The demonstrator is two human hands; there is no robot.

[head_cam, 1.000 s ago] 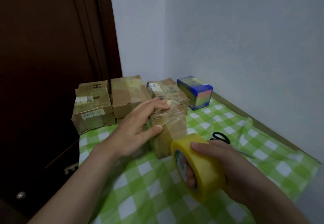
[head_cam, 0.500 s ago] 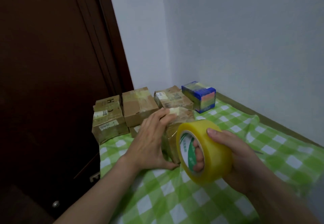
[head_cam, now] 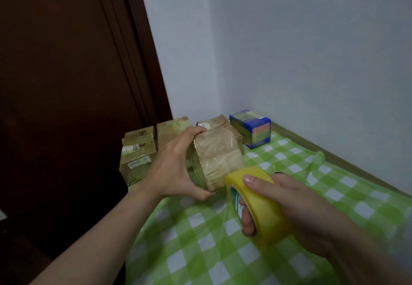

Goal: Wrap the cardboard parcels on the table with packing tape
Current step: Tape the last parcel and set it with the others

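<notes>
- Since half a second ago we see the tape roll (head_cam: 264,214) has dropped low and to the right, off the front of the parcel (head_cam: 219,157), and the parcel has been tipped so a taped face looks up at us.
- Nearest: right hand (head_cam: 298,213) grasps the tape roll, fingers threaded through the core, thumb flat on the yellow outer band.
- We cannot tell for sure if a strip runs from roll to parcel; there is a faint clear sheen between them, no more.
- Next: left hand (head_cam: 176,164) grips the parcel, thumb hooked under its near bottom edge, fingers curled over the far top edge.
- Parcel sits tilted, its low corner at or just off the green checked tablecloth (head_cam: 200,242), just beyond the roll.
- Glossy tape bands already cover the facing side; we judge this one mid-wrap, more passes and a cut left to do.
- Dark handle of what may be scissors (head_cam: 279,173) peeks out behind the right hand, mostly hidden.
- Further back: stacked boxes (head_cam: 137,151) on the left, two more boxes (head_cam: 172,128) beside them at the wall, all shiny in places.
- We cannot tell if those are fully wrapped.
- Blue box (head_cam: 252,129) sits in the corner, well apart from the hands.
- Farthest: dark door (head_cam: 66,84) and pale wall (head_cam: 312,50).
</notes>
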